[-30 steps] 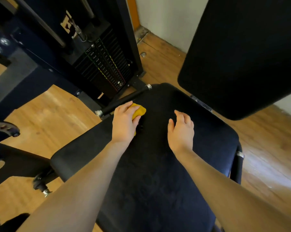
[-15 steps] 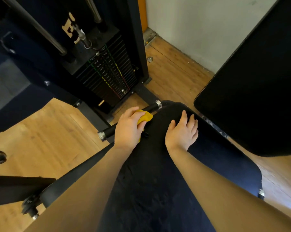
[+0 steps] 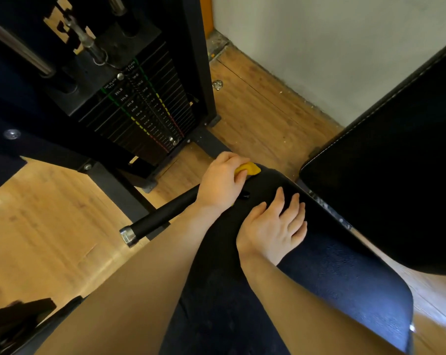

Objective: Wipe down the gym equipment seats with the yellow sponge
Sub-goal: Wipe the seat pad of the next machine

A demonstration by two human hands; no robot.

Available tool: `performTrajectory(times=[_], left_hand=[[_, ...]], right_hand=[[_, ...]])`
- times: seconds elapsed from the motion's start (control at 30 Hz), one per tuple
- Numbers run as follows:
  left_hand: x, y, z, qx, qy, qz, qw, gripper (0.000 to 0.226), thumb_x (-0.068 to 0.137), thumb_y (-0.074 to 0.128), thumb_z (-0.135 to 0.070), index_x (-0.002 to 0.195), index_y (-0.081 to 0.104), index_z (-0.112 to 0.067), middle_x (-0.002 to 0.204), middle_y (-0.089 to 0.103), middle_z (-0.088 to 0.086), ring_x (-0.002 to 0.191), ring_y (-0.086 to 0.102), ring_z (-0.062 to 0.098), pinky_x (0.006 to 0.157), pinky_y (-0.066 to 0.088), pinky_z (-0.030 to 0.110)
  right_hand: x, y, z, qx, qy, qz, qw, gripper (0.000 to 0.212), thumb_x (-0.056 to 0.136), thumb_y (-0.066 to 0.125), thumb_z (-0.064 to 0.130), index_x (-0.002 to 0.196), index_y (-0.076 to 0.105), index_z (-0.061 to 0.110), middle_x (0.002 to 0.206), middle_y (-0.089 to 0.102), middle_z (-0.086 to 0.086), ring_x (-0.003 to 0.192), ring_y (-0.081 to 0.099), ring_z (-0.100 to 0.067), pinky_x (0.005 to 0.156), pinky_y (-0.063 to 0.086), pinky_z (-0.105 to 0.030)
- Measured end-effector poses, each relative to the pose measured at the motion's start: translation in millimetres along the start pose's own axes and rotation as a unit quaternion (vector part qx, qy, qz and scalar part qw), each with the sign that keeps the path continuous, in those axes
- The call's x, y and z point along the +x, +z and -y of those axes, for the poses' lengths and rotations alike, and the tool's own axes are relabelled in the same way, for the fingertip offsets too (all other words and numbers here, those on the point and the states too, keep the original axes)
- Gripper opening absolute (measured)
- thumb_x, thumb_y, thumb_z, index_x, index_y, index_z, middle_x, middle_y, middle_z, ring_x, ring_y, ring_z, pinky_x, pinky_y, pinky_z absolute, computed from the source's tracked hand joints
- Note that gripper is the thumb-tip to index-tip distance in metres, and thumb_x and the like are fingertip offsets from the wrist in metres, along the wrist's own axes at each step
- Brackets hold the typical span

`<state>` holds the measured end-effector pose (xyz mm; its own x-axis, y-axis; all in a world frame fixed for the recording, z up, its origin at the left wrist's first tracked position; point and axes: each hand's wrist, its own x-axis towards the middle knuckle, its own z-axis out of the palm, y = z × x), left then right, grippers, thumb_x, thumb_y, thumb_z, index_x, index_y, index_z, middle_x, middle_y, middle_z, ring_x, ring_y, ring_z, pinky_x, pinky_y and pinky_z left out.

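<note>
Just above the frame's middle, the yellow sponge (image 3: 248, 169) sits at the seat's (image 3: 332, 272) far edge, the left hand's (image 3: 220, 184) fingers clamped on it. The right hand (image 3: 273, 226) lies flat, fingers apart. Pressing firmly with overlapping strokes toward the near edge would likely clean best.

Black padded gym seat (image 3: 332, 272) on a wooden plank floor (image 3: 255, 116).

The seat's textured black vinyl top carries two things directly: a crumpled yellow sponge (image 3: 250, 168) at its far corner, pressed down under the left hand (image 3: 220, 183), and the right hand (image 3: 273, 226), lying flat with fingers spread just beside it. On the floor stand the black weight-stack frame (image 3: 145, 108) and its base bars; a small silvery object (image 3: 217, 85) lies near the wall.
</note>
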<state>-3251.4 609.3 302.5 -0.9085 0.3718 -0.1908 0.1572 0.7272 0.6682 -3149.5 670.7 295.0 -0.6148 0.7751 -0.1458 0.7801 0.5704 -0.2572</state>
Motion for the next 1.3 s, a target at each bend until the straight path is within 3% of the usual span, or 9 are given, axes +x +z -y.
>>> performTrajectory(times=[0.17, 0.4, 0.53, 0.6, 0.7, 0.83, 1.03, 1.13, 1.3], left_hand=[[6, -5, 5, -0.038, 0.023, 0.127, 0.991, 0.040, 0.101, 0.045, -0.015, 0.139, 0.049, -0.022, 0.138, 0.052, 0.000, 0.127, 0.048, 0.013, 0.103, 0.035, 0.017], [-19, -30, 25, -0.062, 0.012, 0.172, 0.983, 0.041, 0.099, 0.050, -0.019, 0.139, 0.049, -0.029, 0.139, 0.049, -0.014, 0.124, 0.040, -0.008, 0.092, 0.025, -0.006], [-35, -40, 31, -0.074, 0.001, 0.182, 0.981, 0.042, 0.099, 0.049, -0.018, 0.140, 0.047, -0.028, 0.137, 0.046, -0.018, 0.121, 0.034, -0.014, 0.092, 0.022, -0.007], [-26, -36, 26, -0.066, 0.004, 0.182, 0.981, 0.042, 0.100, 0.048, -0.019, 0.141, 0.046, -0.030, 0.140, 0.045, -0.016, 0.125, 0.037, -0.007, 0.093, 0.024, -0.004], [-1, -16, 15, -0.069, 0.008, 0.174, 0.982, 0.042, 0.101, 0.047, -0.019, 0.141, 0.046, -0.029, 0.142, 0.049, -0.005, 0.129, 0.044, 0.008, 0.101, 0.032, 0.013], [16, 5, 7, -0.095, -0.012, 0.165, 0.982, 0.040, 0.101, 0.044, -0.019, 0.140, 0.048, -0.028, 0.140, 0.050, -0.002, 0.129, 0.045, 0.013, 0.103, 0.034, 0.019], [-31, -29, 23, -0.089, 0.002, 0.157, 0.984, 0.041, 0.101, 0.045, -0.017, 0.140, 0.047, -0.030, 0.141, 0.047, -0.013, 0.122, 0.035, -0.012, 0.091, 0.022, -0.006], [-68, -52, 39, -0.107, -0.003, 0.153, 0.982, 0.041, 0.100, 0.047, -0.013, 0.138, 0.049, -0.027, 0.136, 0.048, -0.016, 0.117, 0.035, -0.024, 0.092, 0.024, -0.005], [-77, -58, 44, -0.090, 0.021, 0.136, 0.986, 0.040, 0.099, 0.049, -0.011, 0.136, 0.051, -0.024, 0.132, 0.050, -0.015, 0.116, 0.034, -0.027, 0.093, 0.025, -0.004]], right_hand=[[0, 1, 1, -0.019, 0.003, -0.006, 1.000, 0.047, 0.095, 0.042, 0.026, 0.141, 0.043, 0.021, 0.151, 0.036, -0.011, 0.142, 0.025, -0.028, 0.114, 0.018, -0.049], [1, 1, 2, -0.023, 0.006, -0.008, 1.000, 0.048, 0.094, 0.043, 0.027, 0.142, 0.042, 0.020, 0.152, 0.034, -0.012, 0.143, 0.023, -0.029, 0.114, 0.017, -0.050], [0, 2, 1, -0.028, 0.007, -0.006, 1.000, 0.048, 0.095, 0.043, 0.027, 0.142, 0.041, 0.021, 0.153, 0.032, -0.011, 0.144, 0.021, -0.028, 0.115, 0.016, -0.049], [0, 3, 1, -0.029, 0.007, -0.011, 0.999, 0.047, 0.095, 0.041, 0.028, 0.142, 0.041, 0.021, 0.153, 0.033, -0.010, 0.144, 0.022, -0.028, 0.114, 0.015, -0.049], [0, 4, 2, -0.031, 0.004, -0.025, 0.999, 0.051, 0.092, 0.034, 0.035, 0.141, 0.043, 0.022, 0.151, 0.035, -0.010, 0.143, 0.024, -0.027, 0.114, 0.016, -0.049], [0, 4, 2, -0.033, -0.003, -0.036, 0.999, 0.054, 0.092, 0.033, 0.043, 0.140, 0.044, 0.021, 0.150, 0.037, -0.011, 0.142, 0.026, -0.028, 0.113, 0.019, -0.049], [1, 3, 2, -0.033, -0.005, -0.036, 0.999, 0.056, 0.091, 0.029, 0.046, 0.140, 0.043, 0.021, 0.149, 0.037, -0.011, 0.141, 0.027, -0.029, 0.112, 0.020, -0.050], [1, 3, 1, -0.033, -0.005, -0.031, 0.999, 0.054, 0.092, 0.033, 0.044, 0.140, 0.043, 0.021, 0.150, 0.037, -0.011, 0.141, 0.027, -0.029, 0.112, 0.021, -0.050], [1, 4, 1, -0.029, 0.000, -0.019, 0.999, 0.051, 0.094, 0.045, 0.040, 0.141, 0.042, 0.021, 0.151, 0.035, -0.011, 0.142, 0.025, -0.029, 0.113, 0.019, -0.050]])
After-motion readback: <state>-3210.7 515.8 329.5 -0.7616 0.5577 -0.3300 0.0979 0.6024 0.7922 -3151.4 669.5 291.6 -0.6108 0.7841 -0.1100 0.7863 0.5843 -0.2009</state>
